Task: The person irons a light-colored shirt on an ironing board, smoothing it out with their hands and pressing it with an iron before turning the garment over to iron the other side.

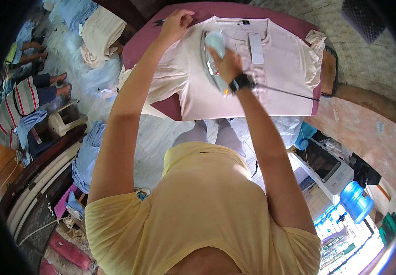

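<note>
My right hand (229, 65) is wrapped round the handle of a pale blue and white clothes iron (215, 41), blurred by motion. The iron rests on the left front of a cream shirt (280, 68), spread over a maroon-covered ironing board (140, 43). A pale tag (255, 48) lies on the shirt's middle, right of the iron. My left hand (176, 25) is at the board's far left, by the shirt's shoulder, its fingers loosely bent and apart with nothing visible in them. Beside it lies a small dark tool (159, 22), perhaps thread snips.
A dark cord (287, 91) runs right from my right wrist area across the shirt. Piled cloth (99, 34) and clear plastic lie left of the board. Farther left sit other people beside a beige stool (67, 118). A microwave (324, 165) and a blue water jug (356, 201) stand lower right.
</note>
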Tool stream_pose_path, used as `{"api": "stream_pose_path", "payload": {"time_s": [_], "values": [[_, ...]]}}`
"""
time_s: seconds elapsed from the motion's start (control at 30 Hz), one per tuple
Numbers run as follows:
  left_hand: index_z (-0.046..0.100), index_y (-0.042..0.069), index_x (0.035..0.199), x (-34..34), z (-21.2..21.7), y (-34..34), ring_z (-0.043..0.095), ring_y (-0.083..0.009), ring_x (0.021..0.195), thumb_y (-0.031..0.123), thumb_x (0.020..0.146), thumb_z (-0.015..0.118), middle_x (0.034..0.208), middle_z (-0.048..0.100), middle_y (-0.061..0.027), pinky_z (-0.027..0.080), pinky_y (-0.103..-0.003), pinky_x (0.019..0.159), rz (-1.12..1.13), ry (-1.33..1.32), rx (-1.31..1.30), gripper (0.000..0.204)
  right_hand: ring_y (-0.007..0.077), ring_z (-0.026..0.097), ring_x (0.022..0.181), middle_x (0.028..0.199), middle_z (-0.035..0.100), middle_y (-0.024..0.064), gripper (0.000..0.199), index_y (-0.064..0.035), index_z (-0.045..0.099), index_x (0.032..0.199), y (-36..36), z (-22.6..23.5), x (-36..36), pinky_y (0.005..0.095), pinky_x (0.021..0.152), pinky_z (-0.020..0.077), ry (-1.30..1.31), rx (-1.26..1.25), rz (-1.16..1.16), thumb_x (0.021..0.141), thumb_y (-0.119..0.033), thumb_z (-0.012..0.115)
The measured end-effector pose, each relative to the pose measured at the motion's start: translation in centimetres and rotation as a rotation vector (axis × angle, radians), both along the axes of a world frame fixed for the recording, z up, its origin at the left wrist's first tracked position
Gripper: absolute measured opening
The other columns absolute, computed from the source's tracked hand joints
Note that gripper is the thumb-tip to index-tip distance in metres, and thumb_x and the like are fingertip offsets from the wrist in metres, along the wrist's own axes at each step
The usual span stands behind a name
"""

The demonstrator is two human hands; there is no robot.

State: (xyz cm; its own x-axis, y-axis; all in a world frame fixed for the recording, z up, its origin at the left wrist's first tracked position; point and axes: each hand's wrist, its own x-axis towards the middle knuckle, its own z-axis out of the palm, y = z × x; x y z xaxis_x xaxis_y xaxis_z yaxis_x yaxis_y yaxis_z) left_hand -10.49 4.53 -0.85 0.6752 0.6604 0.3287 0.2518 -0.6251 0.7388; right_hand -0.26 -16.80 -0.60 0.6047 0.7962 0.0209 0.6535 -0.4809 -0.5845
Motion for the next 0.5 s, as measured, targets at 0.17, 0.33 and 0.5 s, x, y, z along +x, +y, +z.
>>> {"api": "stream_pose_path", "payload": {"time_s": [0.17,0.33,0.5], "values": [[0.065,0.003,0.103,-9.9,0.9,-6.9,0.066,-0.0225,0.071,0.013,0.089,0.067,0.085,0.067,-0.0117,0.054,-0.033,0.067,0.241,-0.066,-0.118,0.017,0.0481,0.064,0.069,0.07,0.062,0.0302,0.054,0.0059,0.063,0.084,-7.6,3.0,-9.0,0.0524,0.064,0.052,0.197,-0.088,0.022,0.085,-0.048,0.068],[0.066,0.0,0.083,-17.9,0.2,-16.3,0.066,-0.022,0.056,0.05,0.094,0.056,0.067,0.068,-0.014,0.054,-0.033,0.061,0.233,0.9,-0.562,0.052,0.0463,0.065,0.069,0.071,0.064,0.028,0.059,0.006,0.063,0.083,-1.4,2.2,-6.8,0.0506,0.064,0.0527,0.067,0.005,-0.09,0.09,-0.053,0.058],[0.065,-0.005,0.083,-17.7,-3.2,-20.5,0.061,-0.0114,0.05,0.038,0.09,0.068,0.074,0.071,-0.0132,0.05,-0.026,0.047,0.653,0.068,-0.968,0.043,0.045,0.065,0.079,0.077,0.066,0.0258,0.058,0.0037,0.065,0.095,-4.9,1.8,-7.2,0.0501,0.079,0.0505,0.206,-0.095,-0.002,0.089,-0.054,0.059]]}}
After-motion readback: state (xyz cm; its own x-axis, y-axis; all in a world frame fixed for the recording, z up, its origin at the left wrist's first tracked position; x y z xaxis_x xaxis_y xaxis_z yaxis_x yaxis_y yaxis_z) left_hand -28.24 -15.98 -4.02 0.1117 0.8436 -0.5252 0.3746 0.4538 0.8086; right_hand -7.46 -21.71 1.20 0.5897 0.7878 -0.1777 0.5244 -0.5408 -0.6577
